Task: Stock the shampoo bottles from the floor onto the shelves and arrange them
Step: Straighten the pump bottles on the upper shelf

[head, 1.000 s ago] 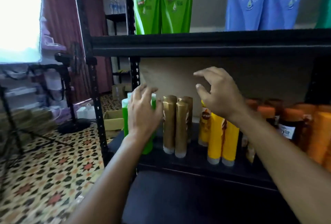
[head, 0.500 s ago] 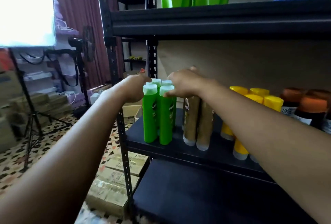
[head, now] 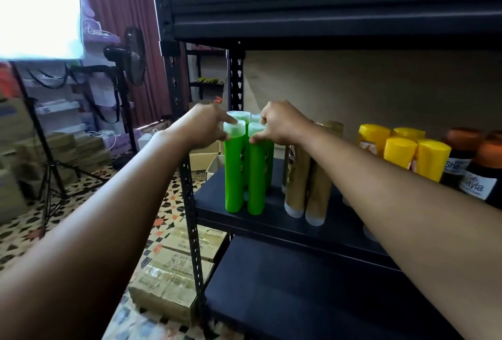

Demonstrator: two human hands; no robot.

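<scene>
Several green shampoo bottles point(head: 235, 176) with pale caps stand upright in a tight cluster at the left end of the black middle shelf point(head: 209, 198). My left hand point(head: 203, 127) pinches the cap of the front left bottle, index finger on top. The front right green bottle point(head: 256, 179) is held at its cap by my right hand point(head: 282, 125), thumb under the rim. Gold bottles point(head: 315, 190) stand just right of the green ones, partly hidden by my right forearm.
Yellow bottles point(head: 402, 152) and dark orange-capped bottles point(head: 478, 171) fill the shelf's right side. The upper shelf beam point(head: 326, 16) hangs close above. A lower shelf point(head: 298, 299) sits below. Cardboard boxes point(head: 173, 280) lie on the patterned floor by the upright, with a fan point(head: 133, 57) and tripod point(head: 49, 174) further left.
My view has dropped and moved closer to the shelf. Both hands have come together onto the caps of the green bottles and now stay there.
</scene>
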